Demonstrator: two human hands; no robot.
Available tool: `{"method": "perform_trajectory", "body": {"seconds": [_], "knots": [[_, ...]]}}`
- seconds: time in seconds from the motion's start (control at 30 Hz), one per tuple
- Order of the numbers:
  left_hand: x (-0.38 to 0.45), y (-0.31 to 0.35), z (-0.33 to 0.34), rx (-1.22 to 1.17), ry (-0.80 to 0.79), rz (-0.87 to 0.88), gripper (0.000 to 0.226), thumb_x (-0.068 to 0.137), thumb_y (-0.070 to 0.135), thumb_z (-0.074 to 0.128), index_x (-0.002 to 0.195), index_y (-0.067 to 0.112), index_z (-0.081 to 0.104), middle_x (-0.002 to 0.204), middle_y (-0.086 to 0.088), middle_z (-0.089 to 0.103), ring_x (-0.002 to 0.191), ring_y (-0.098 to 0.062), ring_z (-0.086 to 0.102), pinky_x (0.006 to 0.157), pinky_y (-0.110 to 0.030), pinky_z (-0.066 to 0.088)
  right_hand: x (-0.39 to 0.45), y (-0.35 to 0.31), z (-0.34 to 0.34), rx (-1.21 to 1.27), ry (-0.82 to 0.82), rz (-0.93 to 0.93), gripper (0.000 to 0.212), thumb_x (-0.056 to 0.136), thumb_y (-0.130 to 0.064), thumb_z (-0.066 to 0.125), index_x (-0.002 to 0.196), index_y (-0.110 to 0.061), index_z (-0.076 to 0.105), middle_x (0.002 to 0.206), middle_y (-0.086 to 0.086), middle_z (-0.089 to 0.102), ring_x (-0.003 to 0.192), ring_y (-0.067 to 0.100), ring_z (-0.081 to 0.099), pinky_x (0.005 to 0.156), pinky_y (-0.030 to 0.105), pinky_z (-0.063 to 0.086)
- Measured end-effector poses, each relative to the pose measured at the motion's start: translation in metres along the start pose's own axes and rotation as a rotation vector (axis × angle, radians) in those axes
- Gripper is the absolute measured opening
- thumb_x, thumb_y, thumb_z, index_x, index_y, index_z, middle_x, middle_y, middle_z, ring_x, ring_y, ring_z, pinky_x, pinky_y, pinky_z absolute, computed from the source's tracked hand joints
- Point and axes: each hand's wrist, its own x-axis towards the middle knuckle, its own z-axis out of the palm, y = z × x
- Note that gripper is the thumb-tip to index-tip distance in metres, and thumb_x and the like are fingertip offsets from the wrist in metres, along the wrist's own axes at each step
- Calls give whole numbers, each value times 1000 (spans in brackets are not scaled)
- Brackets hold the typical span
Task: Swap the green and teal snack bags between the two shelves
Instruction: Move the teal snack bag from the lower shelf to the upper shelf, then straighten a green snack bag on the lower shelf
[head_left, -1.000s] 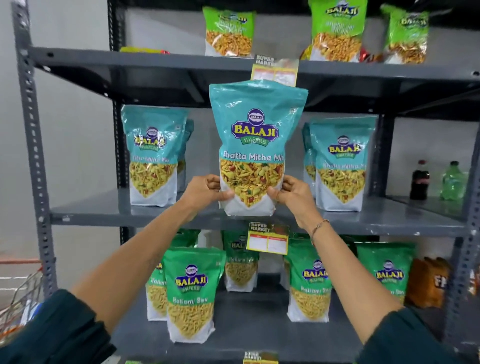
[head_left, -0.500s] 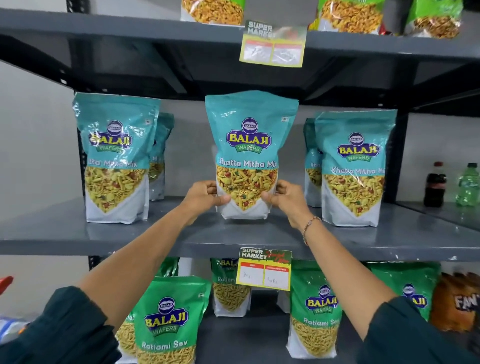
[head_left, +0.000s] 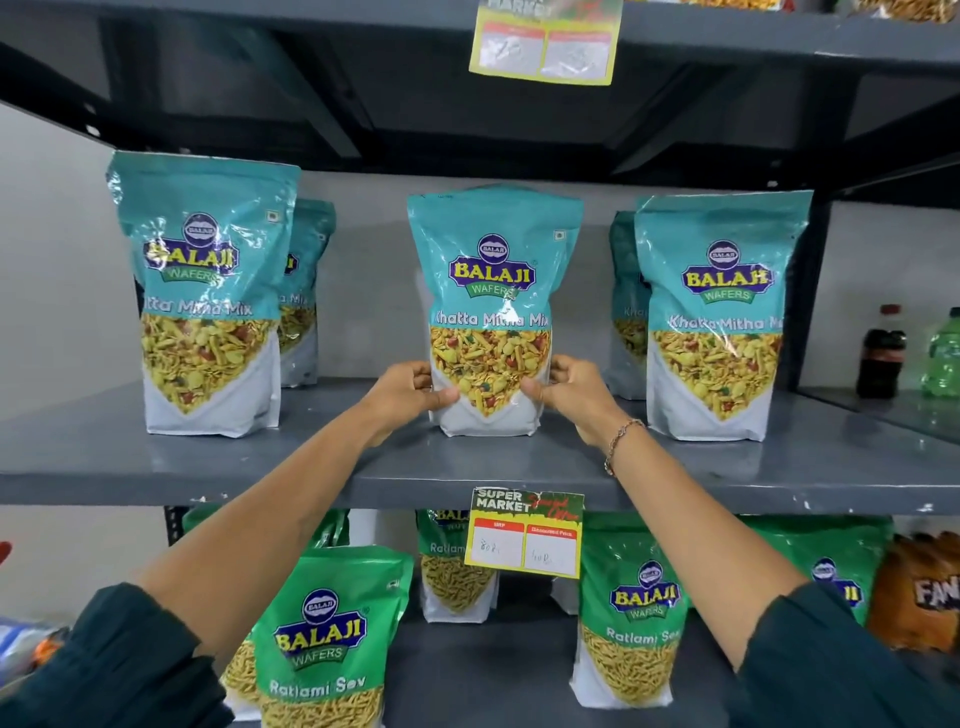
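I see both hands on the middle teal bag (head_left: 493, 312), which stands upright on the grey shelf (head_left: 156, 462) between two other teal bags. The left hand (head_left: 402, 395) curls around the bag's lower left edge, thumb pressed on the front, fingers wrapped behind. The right hand (head_left: 569, 389) mirrors it on the lower right edge, thumb on the front. Both grips are closed on the bag. Green bags (head_left: 322, 639) stand on the shelf below.
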Motion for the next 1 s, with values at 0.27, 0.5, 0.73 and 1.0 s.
{"method": "perform_trajectory", "body": {"seconds": [0.27, 0.5, 0.73, 1.0], "knots": [[-3, 2, 6, 79, -13, -49, 26, 85, 18, 64, 110, 14, 59, 117, -5, 65, 109, -20, 60, 93, -33, 48, -4, -3, 2, -54, -22, 6, 25, 77, -5, 69, 97, -16, 57, 106, 4, 64, 90, 9, 60, 66, 18, 53], [-46, 29, 8, 329, 468, 15, 29, 91, 24, 53, 114, 7, 56, 113, -10, 67, 109, -26, 60, 87, -28, 42, -38, -19, 4, -440, 235, -7, 29, 87, -21, 58, 108, -2, 57, 109, 13, 65, 99, 26, 60, 83, 35, 48], [-159, 44, 23, 26, 414, 249, 21, 95, 22, 49, 90, 8, 64, 70, -1, 67, 64, -12, 63, 66, -28, 56, -129, -48, 54, -216, 314, -221, 10, 90, -23, 52, 89, -16, 59, 83, 7, 67, 72, 17, 64, 65, 37, 56], [-267, -44, 25, 36, 323, 8, 19, 95, 23, 48, 86, 14, 63, 66, 3, 65, 54, -5, 57, 52, -24, 48, -255, 34, 120, -144, 94, -101, 13, 86, -26, 59, 75, -32, 59, 64, -2, 62, 58, 16, 59, 55, 34, 51]]}}
